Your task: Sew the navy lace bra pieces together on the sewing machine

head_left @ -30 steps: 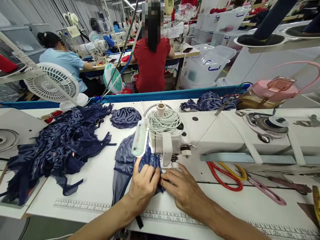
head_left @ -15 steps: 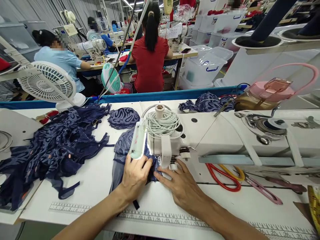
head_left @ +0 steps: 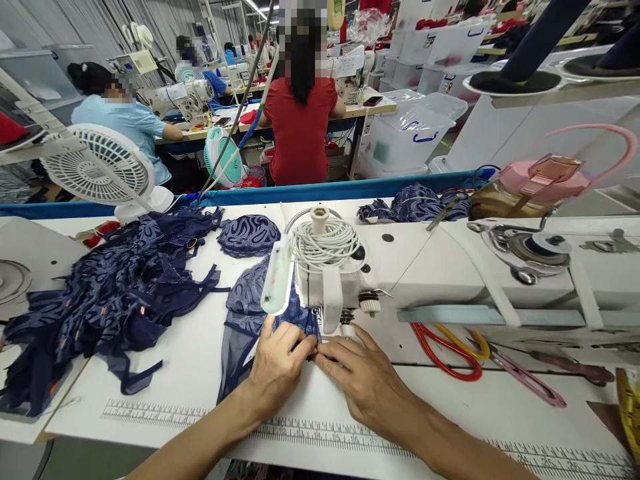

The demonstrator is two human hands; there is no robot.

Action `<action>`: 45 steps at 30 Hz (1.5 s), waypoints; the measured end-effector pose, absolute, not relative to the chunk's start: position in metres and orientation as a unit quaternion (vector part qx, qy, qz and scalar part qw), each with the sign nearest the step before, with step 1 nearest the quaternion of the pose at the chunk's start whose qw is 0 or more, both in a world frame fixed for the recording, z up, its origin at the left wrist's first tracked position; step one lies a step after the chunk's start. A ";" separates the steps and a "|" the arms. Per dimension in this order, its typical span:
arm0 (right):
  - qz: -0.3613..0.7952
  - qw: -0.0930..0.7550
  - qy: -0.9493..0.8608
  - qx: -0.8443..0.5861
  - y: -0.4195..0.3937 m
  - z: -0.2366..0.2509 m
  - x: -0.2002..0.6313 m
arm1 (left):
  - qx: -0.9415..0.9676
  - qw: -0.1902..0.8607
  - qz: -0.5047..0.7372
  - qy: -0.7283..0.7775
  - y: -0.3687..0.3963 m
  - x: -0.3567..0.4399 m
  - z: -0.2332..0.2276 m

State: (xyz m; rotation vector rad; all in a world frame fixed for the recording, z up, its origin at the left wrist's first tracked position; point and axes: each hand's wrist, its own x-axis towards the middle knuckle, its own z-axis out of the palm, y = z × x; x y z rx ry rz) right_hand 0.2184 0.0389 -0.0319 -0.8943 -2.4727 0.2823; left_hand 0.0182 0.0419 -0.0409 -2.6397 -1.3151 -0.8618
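Note:
A navy lace garment piece with a sheer panel lies under the head of a white sewing machine. My left hand is closed, thumb and fingers pinching the piece's near edge just in front of the needle area. Beside it, my right hand meets the left fingertips and grips the same edge, its other fingers by the presser foot. The machine head partly hides the needle and the fabric beneath. A pale green lamp-like strip hangs over the lace, left of the head.
To the left spreads a heap of navy lace pieces, with stacked lace cups behind. Red-handled scissors and a pink thread snipper lie right. A printed ruler runs along the front. A white fan and pink-lidded bottle stand behind.
Both hands have drawn together at the fabric's near edge, the left shifting right and slightly toward me. The fabric's front edge has been gathered back, and more sheer panel shows at left.

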 end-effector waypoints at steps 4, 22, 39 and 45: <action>0.103 0.251 -0.905 -0.327 0.039 -0.032 0.220 | -0.862 0.023 -0.285 -0.420 0.043 0.017 -0.044; 0.034 0.230 -0.913 -0.335 0.040 -0.045 0.216 | -0.854 0.066 -0.246 -0.454 0.054 0.020 -0.039; 0.088 0.245 -0.907 -0.330 0.039 -0.044 0.216 | -0.863 -0.003 -0.262 -0.432 0.052 0.016 -0.047; 0.103 0.326 -0.857 -0.385 0.053 -0.042 0.220 | -0.880 0.073 -0.229 -0.410 0.044 0.022 -0.044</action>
